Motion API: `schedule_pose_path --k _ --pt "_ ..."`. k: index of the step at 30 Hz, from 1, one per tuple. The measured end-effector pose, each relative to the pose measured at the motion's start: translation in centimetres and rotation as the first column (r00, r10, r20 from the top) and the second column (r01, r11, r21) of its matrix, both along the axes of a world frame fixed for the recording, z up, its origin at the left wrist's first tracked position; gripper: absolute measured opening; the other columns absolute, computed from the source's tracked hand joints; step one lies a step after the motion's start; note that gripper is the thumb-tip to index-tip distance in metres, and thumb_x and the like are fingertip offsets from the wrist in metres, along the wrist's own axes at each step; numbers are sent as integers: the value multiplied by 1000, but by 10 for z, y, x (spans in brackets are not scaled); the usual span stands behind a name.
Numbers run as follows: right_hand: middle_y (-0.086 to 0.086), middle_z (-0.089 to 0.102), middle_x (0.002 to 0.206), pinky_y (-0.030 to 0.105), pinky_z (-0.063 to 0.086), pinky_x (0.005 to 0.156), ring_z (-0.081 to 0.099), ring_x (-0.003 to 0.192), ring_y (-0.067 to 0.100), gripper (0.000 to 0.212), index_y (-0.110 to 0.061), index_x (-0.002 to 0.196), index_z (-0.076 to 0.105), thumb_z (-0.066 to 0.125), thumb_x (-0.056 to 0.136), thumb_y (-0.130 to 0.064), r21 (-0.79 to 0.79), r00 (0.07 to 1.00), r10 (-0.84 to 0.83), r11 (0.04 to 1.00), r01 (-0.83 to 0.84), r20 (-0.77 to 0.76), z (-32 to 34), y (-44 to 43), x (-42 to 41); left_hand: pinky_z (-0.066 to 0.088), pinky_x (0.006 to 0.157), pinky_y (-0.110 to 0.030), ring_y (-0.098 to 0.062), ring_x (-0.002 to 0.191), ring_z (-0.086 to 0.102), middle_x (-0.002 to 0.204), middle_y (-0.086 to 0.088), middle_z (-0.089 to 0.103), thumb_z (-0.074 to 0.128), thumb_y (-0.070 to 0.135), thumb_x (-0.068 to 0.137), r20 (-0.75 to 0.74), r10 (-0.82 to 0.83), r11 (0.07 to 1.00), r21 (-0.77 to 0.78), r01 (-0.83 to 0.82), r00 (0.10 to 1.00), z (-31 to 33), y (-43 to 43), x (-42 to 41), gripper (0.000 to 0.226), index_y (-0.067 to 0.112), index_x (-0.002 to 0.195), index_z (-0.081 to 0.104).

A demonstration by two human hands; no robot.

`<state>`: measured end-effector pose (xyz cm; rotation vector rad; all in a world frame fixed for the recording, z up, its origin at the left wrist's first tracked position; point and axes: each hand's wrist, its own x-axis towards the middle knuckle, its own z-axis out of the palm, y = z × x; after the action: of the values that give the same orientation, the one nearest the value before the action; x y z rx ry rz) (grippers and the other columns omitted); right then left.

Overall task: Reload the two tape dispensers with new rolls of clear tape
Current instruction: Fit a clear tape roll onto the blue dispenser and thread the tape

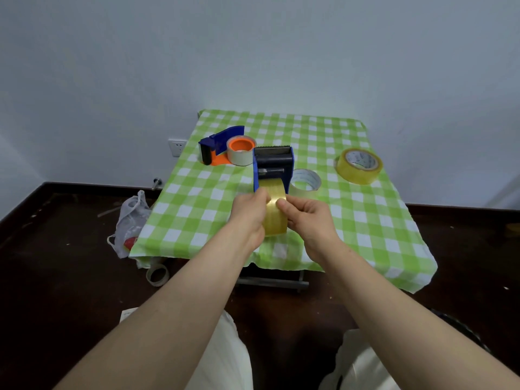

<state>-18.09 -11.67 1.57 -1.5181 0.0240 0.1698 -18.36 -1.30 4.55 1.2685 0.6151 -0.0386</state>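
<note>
Roll (275, 211): yellowish clear tape, held upright between both hands over the near middle of the table; its far part sits inside the dispenser.
Dispenser (272, 167): blue, toothed blade at its far end; whether it rests on the cloth cannot be told.
Left hand (249, 213): fingers curled round the roll's left side, gripping it.
Right hand (308, 218): fingers curled at the roll's right side, thumb pressed on its outer face.
Second dispenser (218, 146): blue and orange, lying at the far left, a pale roll on its orange hub (241, 144).
White roll (305, 182): flat, just right of the dispenser.
Yellow roll (358, 166): far right, tilted.
Table (197, 198): green checked cloth.
Floor: plastic bag (130, 220) and empty core (157, 275), left of the table.
</note>
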Motion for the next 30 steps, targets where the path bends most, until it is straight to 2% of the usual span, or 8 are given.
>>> schedule_pose_path --k 3,9,13,16,18,22,26,30 --pt "4 74 85 33 57 81 70 78 14 12 -11 93 72 61 88 -9 -6 1000 4 1000 -4 -11 1 -4 0 45 71 -43 -26 67 49 65 -11 46 44 -2 83 34 -34 999 7 33 999 -2 -1 -1 22 5 63 48" --pt "16 70 108 45 50 97 66 103 28 35 2 117 63 65 86 -14 -19 998 -40 999 39 -54 3 -5 3 53 74 -45 -29 72 55 71 -13 54 44 -10 79 86 -80 997 22 78 993 -5 -5 -3 26 6 61 52" --pt "13 71 102 37 52 93 67 96 23 30 1 114 64 62 87 -9 14 996 -7 1000 8 -90 7 -10 6 54 66 -36 -27 72 60 80 -13 62 57 3 81 47 -51 994 -92 55 998 -3 -3 -2 7 6 85 63" --pt "4 70 90 34 50 87 64 91 20 21 -7 104 70 62 85 -9 7 989 -33 999 34 -144 11 -8 11 56 80 -40 -30 90 67 104 -15 69 66 22 86 -15 -14 990 -142 12 1000 -7 -2 4 27 6 108 63" --pt "0 59 73 32 45 71 53 74 17 14 -9 88 70 58 81 -9 -2 973 -83 996 85 -216 15 -4 13 54 88 -43 -31 99 66 111 -16 68 67 22 85 -24 -19 990 -139 15 1000 -8 -3 5 26 7 107 63" --pt "-1 39 59 31 33 58 37 59 16 17 -16 61 46 55 76 -12 1 945 -161 986 168 -286 20 4 14 55 71 -34 -24 79 66 100 -13 69 69 17 84 -18 -47 985 -165 43 999 -10 -3 3 12 10 93 65" --pt "-2 41 54 29 32 55 37 57 15 14 -9 66 56 49 78 -6 27 957 -161 985 173 -243 19 6 15 56 83 -39 -28 92 67 109 -14 69 70 18 82 -48 1 986 -166 -9 999 -10 -2 6 27 7 106 64" --pt "-2 56 57 32 39 64 48 63 15 21 -5 82 71 50 82 -8 85 984 -76 992 91 -162 17 5 12 54 67 -33 -27 88 66 112 -15 68 69 16 83 -67 20 980 -197 -33 998 -8 0 9 32 6 112 63"
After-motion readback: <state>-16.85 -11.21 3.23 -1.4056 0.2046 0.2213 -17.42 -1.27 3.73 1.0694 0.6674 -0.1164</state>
